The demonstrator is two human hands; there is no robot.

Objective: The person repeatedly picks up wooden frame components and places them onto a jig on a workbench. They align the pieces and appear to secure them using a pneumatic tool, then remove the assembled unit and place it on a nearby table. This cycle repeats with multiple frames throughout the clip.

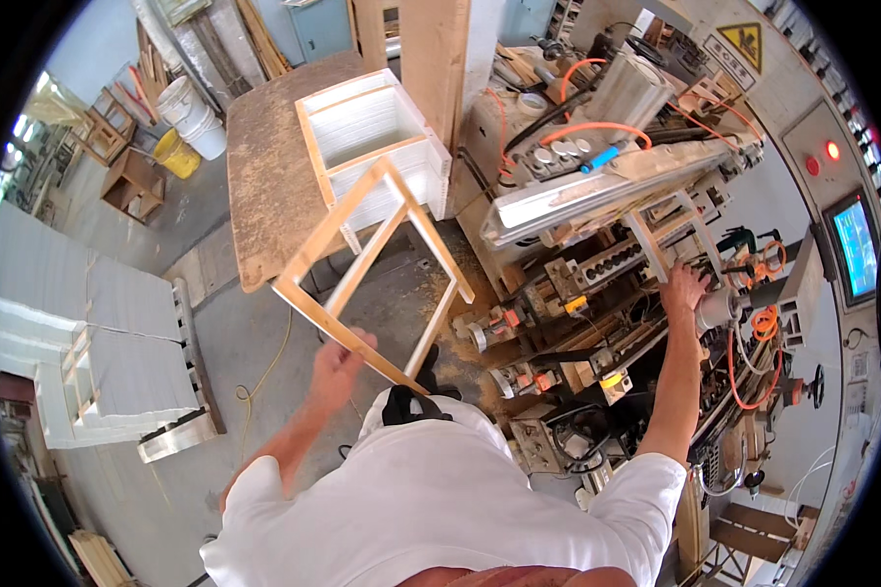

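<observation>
My left hand (337, 372) is closed around one rail of a wooden frame (325, 231), white-faced with bare wood edges and a crossbar inside. The frame is tilted in the air in front of me, its far corner overlapping a white box-like stack of frames (423, 157) on a brown table. Over at the machine on the right, my right hand (685, 291) has its fingers curled at the near end of a second wooden frame (648, 247) lying among the clamps. Part of that frame is hidden by the machine.
The brown worktable (264, 176) stands ahead. A machine with orange hoses (612, 127) fills the right, beside a control panel with a lit screen (854, 247). White stacked boards (117, 342) sit on a pallet at left. A yellow hose (255, 391) crosses the floor.
</observation>
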